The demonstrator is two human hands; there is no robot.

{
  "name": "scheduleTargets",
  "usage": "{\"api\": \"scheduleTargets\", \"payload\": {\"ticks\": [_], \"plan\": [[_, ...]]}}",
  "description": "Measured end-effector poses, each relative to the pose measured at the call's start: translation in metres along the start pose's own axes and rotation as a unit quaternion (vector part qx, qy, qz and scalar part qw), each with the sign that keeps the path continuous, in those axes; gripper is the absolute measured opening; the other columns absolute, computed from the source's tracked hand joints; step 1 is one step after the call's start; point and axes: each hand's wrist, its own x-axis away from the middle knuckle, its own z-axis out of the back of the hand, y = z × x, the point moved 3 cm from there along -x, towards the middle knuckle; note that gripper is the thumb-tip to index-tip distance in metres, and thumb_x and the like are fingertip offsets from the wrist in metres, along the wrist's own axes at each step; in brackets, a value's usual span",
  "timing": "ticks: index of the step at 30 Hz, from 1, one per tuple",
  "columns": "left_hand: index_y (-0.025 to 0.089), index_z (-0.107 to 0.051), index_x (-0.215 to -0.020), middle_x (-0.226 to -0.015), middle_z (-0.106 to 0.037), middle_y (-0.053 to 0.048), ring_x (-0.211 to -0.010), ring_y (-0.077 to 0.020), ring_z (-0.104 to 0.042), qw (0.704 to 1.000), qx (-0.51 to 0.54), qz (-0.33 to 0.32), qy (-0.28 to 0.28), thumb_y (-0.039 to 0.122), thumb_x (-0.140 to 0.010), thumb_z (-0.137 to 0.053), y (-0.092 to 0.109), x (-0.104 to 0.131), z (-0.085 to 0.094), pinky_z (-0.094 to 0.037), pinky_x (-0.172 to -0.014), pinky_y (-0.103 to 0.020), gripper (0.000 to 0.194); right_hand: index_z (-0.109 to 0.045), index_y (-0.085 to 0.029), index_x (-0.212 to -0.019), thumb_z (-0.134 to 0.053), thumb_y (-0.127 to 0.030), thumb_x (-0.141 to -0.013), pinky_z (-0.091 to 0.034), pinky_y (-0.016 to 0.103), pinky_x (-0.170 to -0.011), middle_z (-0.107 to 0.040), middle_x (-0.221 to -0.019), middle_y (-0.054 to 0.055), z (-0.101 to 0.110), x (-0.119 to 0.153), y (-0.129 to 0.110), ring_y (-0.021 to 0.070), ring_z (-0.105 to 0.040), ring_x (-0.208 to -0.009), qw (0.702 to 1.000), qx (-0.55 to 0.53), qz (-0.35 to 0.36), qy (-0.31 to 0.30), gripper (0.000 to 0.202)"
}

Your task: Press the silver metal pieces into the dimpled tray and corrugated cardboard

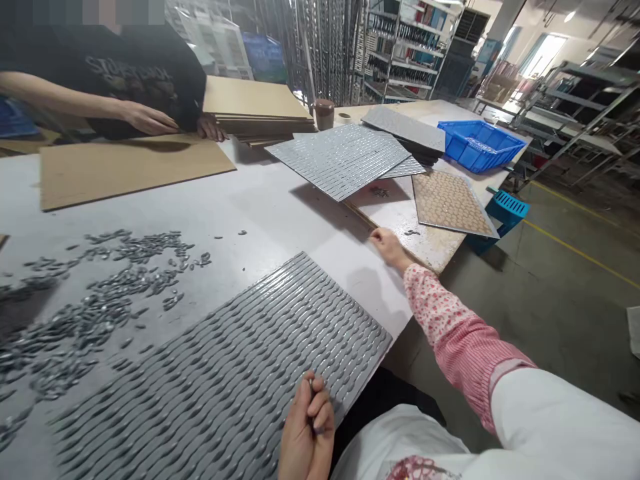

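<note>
My left hand (307,427) is closed in a loose curl over the near right part of a grey ridged tray (235,347). Something small and dark shows between its fingers, too little to name. The tray, with its rows of wavy grooves, lies flat on the white table. My right hand (389,248) reaches forward to the seam between the white tabletop and a worn board. Its fingers are curled together, and what they may hold is hidden. To the left of the tray lies a scattered heap of small grey leaf-shaped pieces (110,300).
Across the table a person (140,73) rests both hands by a brown board (135,167). Beyond my right hand are grey ridged sheets (345,157), a honeycomb-patterned panel (450,200), a blue crate (477,143) and a blue stool (507,207). Stacked boards (255,100) stand behind.
</note>
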Motion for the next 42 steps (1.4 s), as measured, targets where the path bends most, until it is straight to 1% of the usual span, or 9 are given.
{"api": "scheduleTargets", "payload": {"ticks": [4,8,11,13,16,19,27,35,42], "plan": [[0.012,-0.058,-0.089,-0.068,-0.041,0.003,-0.043,0.0007,-0.034,1.0,-0.018,0.001,-0.013,0.016,-0.09,-0.042,-0.004,0.003,-0.007,-0.031,-0.034,-0.009,0.017,-0.063,-0.016,-0.077,-0.053,-0.023,-0.08,-0.037,0.03,-0.074,-0.062,-0.08,0.008,0.051,0.004,0.076,0.0186,-0.052,-0.079,0.978,0.111,-0.163,0.066,0.013],[0.012,-0.058,-0.089,-0.07,-0.043,0.002,-0.045,-0.0001,-0.035,1.0,-0.026,-0.002,-0.015,0.016,-0.088,-0.045,-0.009,0.001,-0.011,-0.032,-0.035,-0.01,0.014,-0.064,-0.014,-0.079,-0.054,-0.021,-0.077,-0.036,0.036,-0.08,-0.061,-0.084,0.012,0.068,0.011,0.097,0.0217,-0.049,-0.086,0.973,0.124,-0.159,0.115,0.013],[0.012,-0.058,-0.092,-0.07,-0.044,0.002,-0.045,0.0002,-0.034,0.999,-0.03,-0.013,-0.02,0.016,-0.087,-0.047,-0.009,-0.004,-0.012,-0.03,-0.034,-0.01,0.013,-0.063,-0.013,-0.087,-0.051,-0.022,-0.08,-0.038,0.035,-0.083,-0.062,-0.089,0.01,0.053,0.022,0.057,0.0197,-0.05,-0.089,0.987,0.05,-0.105,0.107,0.017],[0.012,-0.058,-0.09,-0.07,-0.045,0.002,-0.044,0.0006,-0.033,0.999,-0.032,-0.03,-0.018,0.017,-0.086,-0.05,-0.008,-0.007,-0.014,-0.029,-0.034,-0.009,0.01,-0.062,-0.013,-0.088,-0.05,-0.024,-0.082,-0.043,0.03,-0.076,-0.062,-0.085,0.007,0.029,0.04,0.006,0.0159,-0.054,-0.08,0.992,-0.122,-0.034,-0.011,0.017],[0.013,-0.055,-0.081,-0.068,-0.046,0.003,-0.044,0.0009,-0.033,0.998,-0.038,-0.054,-0.013,0.018,-0.082,-0.058,-0.005,-0.011,-0.016,-0.027,-0.034,-0.008,0.006,-0.063,-0.015,-0.091,-0.055,-0.032,-0.082,-0.046,0.025,-0.068,-0.064,-0.084,0.004,-0.009,0.086,-0.087,0.0127,-0.057,-0.073,0.885,-0.336,0.1,-0.305,0.021],[0.014,-0.053,-0.077,-0.067,-0.048,0.004,-0.043,0.0006,-0.033,0.995,-0.05,-0.083,-0.012,0.021,-0.076,-0.065,0.001,-0.012,-0.016,-0.027,-0.034,-0.008,0.014,-0.063,-0.015,-0.093,-0.061,-0.033,-0.079,-0.046,0.023,-0.069,-0.063,-0.085,0.003,-0.027,0.129,-0.148,0.0113,-0.057,-0.076,0.801,-0.407,0.161,-0.407,0.023],[0.014,-0.054,-0.077,-0.064,-0.048,0.004,-0.042,0.0006,-0.033,0.993,-0.052,-0.108,0.001,0.023,-0.074,-0.067,0.01,-0.015,-0.007,-0.025,-0.033,-0.009,0.016,-0.061,-0.015,-0.085,-0.06,-0.029,-0.08,-0.042,0.021,-0.063,-0.058,-0.075,0.0,-0.037,0.139,-0.168,0.01,-0.052,-0.069,0.775,-0.432,0.166,-0.431,0.015],[0.012,-0.055,-0.104,-0.08,-0.051,-0.002,-0.048,-0.0017,-0.039,0.998,0.063,0.0,-0.01,0.01,-0.086,-0.042,0.011,-0.011,-0.009,-0.033,-0.036,-0.011,0.023,-0.063,-0.016,-0.076,-0.058,-0.024,-0.079,-0.038,0.029,-0.078,-0.058,-0.077,0.002,-0.08,0.056,-0.112,0.0144,-0.049,-0.079,0.959,-0.176,0.04,-0.218,0.01],[0.014,-0.053,-0.084,-0.071,-0.046,0.001,-0.045,-0.0019,-0.035,0.994,0.101,0.049,-0.006,0.011,-0.088,-0.039,0.002,-0.009,-0.003,-0.028,-0.033,-0.012,0.015,-0.066,-0.021,-0.077,-0.059,-0.033,-0.078,-0.035,0.031,-0.075,-0.059,-0.083,0.005,-0.101,0.042,-0.098,0.02,-0.045,-0.085,0.971,-0.011,0.053,-0.234,0.014]]}}
